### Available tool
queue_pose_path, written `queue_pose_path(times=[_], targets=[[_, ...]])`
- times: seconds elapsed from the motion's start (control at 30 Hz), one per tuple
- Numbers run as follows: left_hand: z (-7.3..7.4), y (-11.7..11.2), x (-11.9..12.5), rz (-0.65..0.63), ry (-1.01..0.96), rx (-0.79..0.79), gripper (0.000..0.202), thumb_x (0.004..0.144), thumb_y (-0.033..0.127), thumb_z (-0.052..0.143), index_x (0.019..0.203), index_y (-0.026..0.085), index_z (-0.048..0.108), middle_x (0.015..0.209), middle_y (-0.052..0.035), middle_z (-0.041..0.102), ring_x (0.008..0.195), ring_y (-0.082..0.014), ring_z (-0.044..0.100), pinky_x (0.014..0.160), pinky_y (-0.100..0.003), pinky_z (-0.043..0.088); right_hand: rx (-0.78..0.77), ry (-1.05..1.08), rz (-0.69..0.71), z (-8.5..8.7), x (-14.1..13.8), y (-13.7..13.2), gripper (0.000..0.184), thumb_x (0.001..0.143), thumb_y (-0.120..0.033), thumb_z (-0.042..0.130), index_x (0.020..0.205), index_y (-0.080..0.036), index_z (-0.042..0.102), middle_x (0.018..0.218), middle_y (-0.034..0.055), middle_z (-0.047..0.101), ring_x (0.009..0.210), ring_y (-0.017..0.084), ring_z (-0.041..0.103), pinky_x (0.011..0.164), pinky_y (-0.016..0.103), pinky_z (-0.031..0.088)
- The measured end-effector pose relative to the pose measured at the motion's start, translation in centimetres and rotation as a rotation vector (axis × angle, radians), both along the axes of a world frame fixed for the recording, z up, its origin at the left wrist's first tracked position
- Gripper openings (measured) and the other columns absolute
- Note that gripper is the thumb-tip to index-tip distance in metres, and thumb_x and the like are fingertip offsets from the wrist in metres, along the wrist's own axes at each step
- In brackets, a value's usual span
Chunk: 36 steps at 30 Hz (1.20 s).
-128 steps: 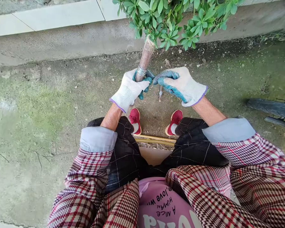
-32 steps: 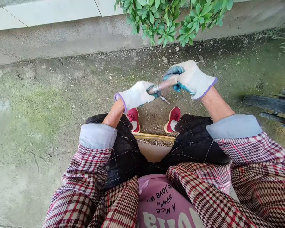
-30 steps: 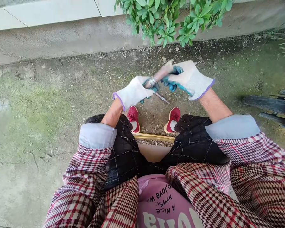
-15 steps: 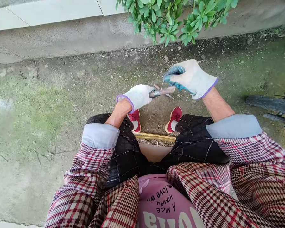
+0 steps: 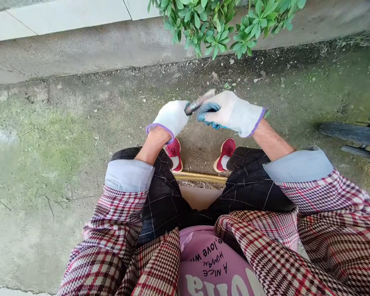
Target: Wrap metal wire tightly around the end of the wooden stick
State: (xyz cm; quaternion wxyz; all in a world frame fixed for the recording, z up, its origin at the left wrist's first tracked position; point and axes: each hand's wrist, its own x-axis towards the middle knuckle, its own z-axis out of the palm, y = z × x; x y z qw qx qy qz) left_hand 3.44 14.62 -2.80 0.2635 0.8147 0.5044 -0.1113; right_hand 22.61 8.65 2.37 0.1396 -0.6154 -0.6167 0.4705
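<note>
My left hand (image 5: 172, 118), in a white knit glove with a purple cuff, is closed around one end of a short wooden stick (image 5: 206, 97). Thin silvery wire (image 5: 193, 107) is wound in several turns around the stick just beyond my left fingers. The stick's pale cut end points up and to the right. My right hand (image 5: 231, 113), gloved the same way with a blue-coated palm, is closed in a pinch right beside the stick. The wire's loose end is hidden at those fingertips, and whether they touch the stick I cannot tell.
Beneath the hands lies mossy ground (image 5: 64, 135) with twigs. A low concrete wall (image 5: 89, 51) runs along the back, with a leafy green shrub (image 5: 216, 28) overhanging it. A dark wheel (image 5: 351, 133) stands at right. Yellowish strips (image 5: 200, 177) lie between my legs.
My right hand has come down and left, closer to my left hand. The stick has swung so its far end tilts upward. The wire strand visible before is now hidden.
</note>
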Motion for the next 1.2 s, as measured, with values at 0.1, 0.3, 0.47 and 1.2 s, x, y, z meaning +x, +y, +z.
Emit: queue_pose_path(times=[0.1,0.3,0.47,1.2], targets=[[-0.4,-0.7,0.1,-0.109,0.064,-0.010,0.032,0.098,0.024,0.056,0.115,0.017,0.082,0.109,-0.0150,0.081,0.109,-0.0323,0.077,0.098,-0.041,0.057,0.043,0.000,-0.010,-0.2,1.4,0.4,0.011,0.089,-0.022,0.072,0.078,-0.025,0.074,0.073,0.0024,0.073,0.062,0.019,0.062,0.056,0.032,0.049],[1.6,-1.7,0.6,-0.151,-0.262,-0.248,0.031,0.095,0.030,0.062,0.119,0.020,0.080,0.099,-0.0062,0.081,0.084,-0.0198,0.072,0.075,-0.029,0.059,0.216,-0.029,-0.143,-1.5,4.4,1.9,0.010,0.087,-0.020,0.070,0.078,-0.023,0.071,0.080,0.0025,0.073,0.077,0.017,0.059,0.070,0.031,0.048],[1.9,-0.5,0.4,0.253,-0.393,-0.245,0.038,0.098,0.023,0.056,0.133,0.019,0.071,0.109,-0.0099,0.080,0.080,-0.0181,0.072,0.066,-0.031,0.059,0.065,0.021,-0.103,-1.3,1.6,1.4,0.018,0.091,-0.013,0.067,0.076,-0.021,0.068,0.071,0.0004,0.067,0.062,0.013,0.056,0.059,0.027,0.047],[1.2,-0.1,-0.2,0.141,-0.214,-0.192,0.044,0.105,0.036,0.046,0.143,0.022,0.064,0.118,-0.0066,0.079,0.086,-0.0175,0.071,0.070,-0.029,0.056,0.028,0.077,-0.102,-2.2,0.9,1.7,0.018,0.090,-0.016,0.069,0.075,-0.024,0.071,0.075,0.0031,0.074,0.065,0.017,0.064,0.062,0.031,0.055]])
